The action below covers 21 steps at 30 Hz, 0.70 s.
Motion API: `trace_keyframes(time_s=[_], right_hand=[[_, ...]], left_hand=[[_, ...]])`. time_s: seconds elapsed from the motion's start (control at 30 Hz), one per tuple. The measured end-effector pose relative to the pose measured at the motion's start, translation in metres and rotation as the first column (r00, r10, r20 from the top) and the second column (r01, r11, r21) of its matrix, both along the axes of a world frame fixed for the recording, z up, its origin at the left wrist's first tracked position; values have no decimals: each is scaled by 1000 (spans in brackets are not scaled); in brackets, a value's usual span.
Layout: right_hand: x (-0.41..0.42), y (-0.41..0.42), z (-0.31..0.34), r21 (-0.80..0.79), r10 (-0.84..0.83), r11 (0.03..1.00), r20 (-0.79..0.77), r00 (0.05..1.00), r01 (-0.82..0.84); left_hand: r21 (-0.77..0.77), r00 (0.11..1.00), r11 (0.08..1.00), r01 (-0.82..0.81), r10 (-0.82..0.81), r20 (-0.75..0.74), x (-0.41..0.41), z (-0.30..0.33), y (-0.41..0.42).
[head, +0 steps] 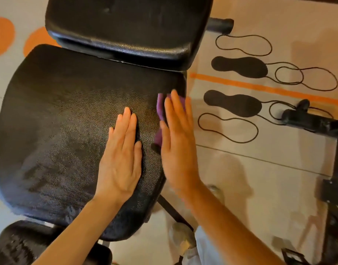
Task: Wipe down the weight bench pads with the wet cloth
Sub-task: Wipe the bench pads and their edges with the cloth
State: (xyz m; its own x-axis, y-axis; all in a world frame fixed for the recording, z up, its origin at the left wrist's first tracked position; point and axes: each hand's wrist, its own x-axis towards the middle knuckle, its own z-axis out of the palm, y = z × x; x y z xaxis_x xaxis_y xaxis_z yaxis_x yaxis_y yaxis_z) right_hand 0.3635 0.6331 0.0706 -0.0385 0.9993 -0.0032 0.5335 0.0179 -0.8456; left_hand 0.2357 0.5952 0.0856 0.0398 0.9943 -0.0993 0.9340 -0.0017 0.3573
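On the seat pad (68,111), left hand (120,159) flat, right hand (175,140) fingers straight, pressing purple cloth (160,108)

Open seat pad (59,111) — backrest pad (126,25) beyond

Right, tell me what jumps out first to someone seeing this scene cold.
Two bare hands on the big black seat pad in the middle: the left hand lies flat on the pad, and the right hand, fingers straight, presses a purple cloth against the pad's right edge. Next come the black footprint markings and looped outlines on the floor to the right, crossed by an orange stripe.
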Motion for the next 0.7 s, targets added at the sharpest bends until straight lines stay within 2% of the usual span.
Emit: trace_keyframes(time_s=[0.07,0.13,0.2,0.27,0.37,0.47,0.53,0.6,0.7], right_hand=[[4,-44,-4,15,107,994,-73,992,-106],[6,-32,-10,46,169,985,-70,983,-166],[6,14,-5,20,85,996,-77,993,-83],[10,50,8,-72,-37,997,-246,968,20],[39,53,6,-290,-233,954,-557,797,76],[75,38,-5,-528,-476,847,-703,528,59],[87,29,-15,-567,-505,823,-699,505,38],[85,25,-19,-571,-475,821,-688,549,-6],[61,34,-10,-556,-447,827,-742,499,-86]], left_hand=[[1,1000,1000,-5,5,23,3,2,0],[19,998,999,-31,30,48,5,4,0],[10,995,998,-63,62,81,6,6,2],[10,993,998,-59,58,103,9,8,9],[24,990,1000,-14,10,139,20,12,27],[27,989,999,35,-38,145,31,9,42],[25,989,999,31,-34,147,36,4,42],[59,991,998,14,-21,132,41,0,40],[90,992,996,3,-14,124,43,-2,38]])
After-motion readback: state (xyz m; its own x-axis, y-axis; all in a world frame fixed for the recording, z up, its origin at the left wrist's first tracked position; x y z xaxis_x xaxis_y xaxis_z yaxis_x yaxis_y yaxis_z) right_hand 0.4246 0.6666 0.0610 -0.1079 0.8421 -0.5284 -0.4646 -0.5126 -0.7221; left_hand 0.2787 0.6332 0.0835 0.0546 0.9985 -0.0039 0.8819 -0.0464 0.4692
